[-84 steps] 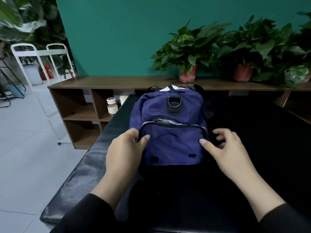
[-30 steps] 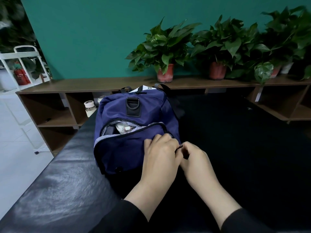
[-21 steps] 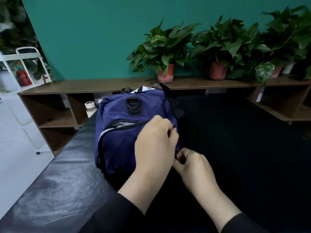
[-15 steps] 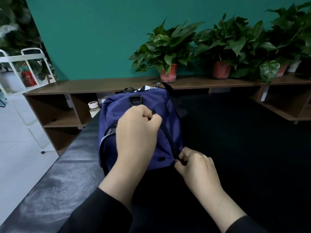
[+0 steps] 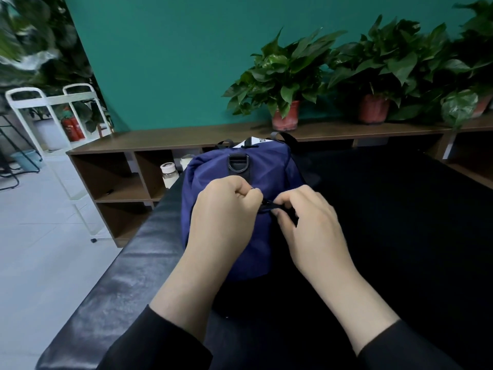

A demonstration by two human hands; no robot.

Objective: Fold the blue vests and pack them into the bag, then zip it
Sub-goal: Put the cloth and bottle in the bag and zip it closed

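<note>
A low wooden shelf unit [image 5: 186, 141] runs along the teal wall [image 5: 173, 54] behind the black padded table [image 5: 400, 222], its open cubbies brown and boxy; two small pale jars [image 5: 168, 174] stand in one cubby just past the table's far left edge. Three leafy potted plants sit on the shelf top, the nearest one [image 5: 285, 84] in a reddish pot directly behind the blue bag [image 5: 269, 166]. To the left a white metal rack [image 5: 40, 102] stands on the pale tiled floor [image 5: 32, 249], with a red fire extinguisher [image 5: 71, 128] behind it. The bag rests near the table's left side, soft woven navy fabric bulging in a rounded shape, with a black plastic D-ring [image 5: 238, 164] on a black webbing strip at its top and dark straps [image 5: 289, 137] trailing at the back. A white label [image 5: 253, 142] peeks out at the far end; its print is too small to read. The table's surface looks like glossy, creased leatherette at the near left edge. Both hands cover the middle of the bag and hide the zip line. The left hand [image 5: 222, 217] has its fingers curled, pinching the bag's fabric at the zip. The right hand [image 5: 310, 222] pinches a small dark zipper pull [image 5: 269, 205] between thumb and fingers. Black sleeves [image 5: 160, 340] cover both forearms.
</note>
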